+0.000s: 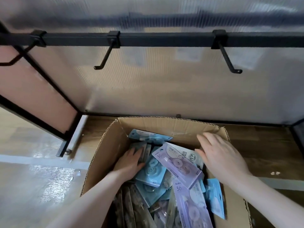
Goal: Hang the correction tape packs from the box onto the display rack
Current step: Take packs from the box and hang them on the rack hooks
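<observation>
Down in the box, the left hand curls its fingers round a dark pack among the blue ones. Right hand hovers, fingers spread and holding nothing, just beside a purple pack. Hooks hang bare above.

The left hand grips a grey pack inside the cardboard box. The right hand hovers open-fingered over a purple pack. Three black hooks hang bare above.
</observation>
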The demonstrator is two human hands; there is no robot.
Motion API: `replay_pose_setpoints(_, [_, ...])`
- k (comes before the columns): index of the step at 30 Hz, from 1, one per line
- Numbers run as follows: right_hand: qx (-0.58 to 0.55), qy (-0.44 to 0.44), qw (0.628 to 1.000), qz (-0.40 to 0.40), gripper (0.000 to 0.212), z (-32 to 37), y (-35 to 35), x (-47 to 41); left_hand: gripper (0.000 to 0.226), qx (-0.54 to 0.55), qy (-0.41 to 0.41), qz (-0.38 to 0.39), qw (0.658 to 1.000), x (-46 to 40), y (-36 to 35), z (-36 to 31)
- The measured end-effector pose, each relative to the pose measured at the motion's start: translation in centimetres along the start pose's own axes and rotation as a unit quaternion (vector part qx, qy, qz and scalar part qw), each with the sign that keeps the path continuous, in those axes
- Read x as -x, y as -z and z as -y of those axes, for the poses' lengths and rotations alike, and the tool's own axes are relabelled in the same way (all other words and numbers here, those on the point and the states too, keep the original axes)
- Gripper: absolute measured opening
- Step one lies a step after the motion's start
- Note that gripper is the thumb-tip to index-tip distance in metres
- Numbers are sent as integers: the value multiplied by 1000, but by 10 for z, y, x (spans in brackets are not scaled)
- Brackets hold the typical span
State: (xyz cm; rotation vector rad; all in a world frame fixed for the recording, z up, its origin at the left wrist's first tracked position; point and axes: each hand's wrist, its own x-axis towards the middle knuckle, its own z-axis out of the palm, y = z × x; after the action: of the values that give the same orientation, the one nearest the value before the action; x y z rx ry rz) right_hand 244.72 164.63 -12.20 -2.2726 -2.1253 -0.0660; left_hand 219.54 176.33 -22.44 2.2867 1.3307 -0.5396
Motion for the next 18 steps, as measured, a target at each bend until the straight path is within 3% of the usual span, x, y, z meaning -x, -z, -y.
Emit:
replay_pose_setpoints(7, [41, 8, 997, 57, 36, 5, -2, -3, 67, -14, 8, 7, 1000, 8, 5, 5])
replay_pose_setpoints(13, [72, 23, 985, 156, 28, 19, -2, -7, 61, 72, -10, 34, 997, 19, 18, 4])
replay_pose_setpoints(16, [37, 45, 972, 229, 36, 24, -14, -12, 48, 69, -26, 33, 997, 24, 23, 2])
replay_pose_setpoints(18, [7, 57, 964, 261, 48, 29, -23, -17, 52, 9, -45, 5, 999, 25, 25, 1])
